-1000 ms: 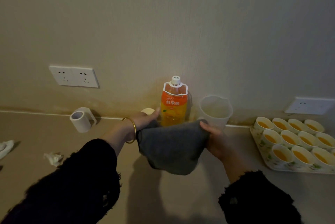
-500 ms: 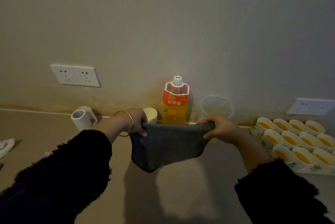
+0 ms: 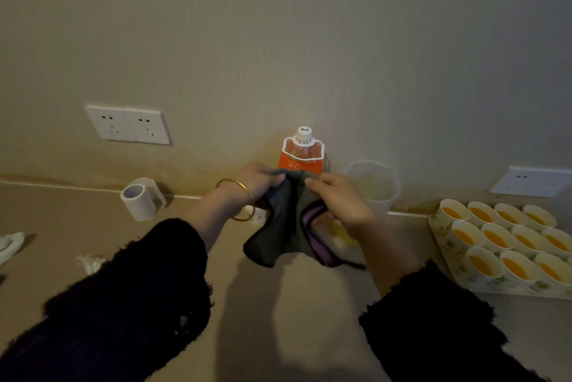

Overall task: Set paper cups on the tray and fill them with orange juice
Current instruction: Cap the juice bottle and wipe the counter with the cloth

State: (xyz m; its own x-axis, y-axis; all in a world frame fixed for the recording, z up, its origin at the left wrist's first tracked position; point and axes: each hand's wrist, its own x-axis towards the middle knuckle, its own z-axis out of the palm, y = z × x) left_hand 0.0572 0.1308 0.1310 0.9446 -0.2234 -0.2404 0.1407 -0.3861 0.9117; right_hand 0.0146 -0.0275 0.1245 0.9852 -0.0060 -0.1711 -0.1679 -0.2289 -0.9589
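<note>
1. The juice bottle [image 3: 302, 155], centre of the frame, shows only its cap and upper label; the rest is hidden behind the grey cloth [image 3: 283, 227] and both hands.
2. The tray [image 3: 445, 245] and its paper cups [image 3: 486, 261] run off the right edge, so their count cannot be told.
3. A white object [image 3: 10, 245] at the left edge is cut off (what it is cannot be told).
4. The label print is too small to read.
5. The clear cup [image 3: 376, 185] is partly hidden by the right hand [image 3: 343, 205].
</note>
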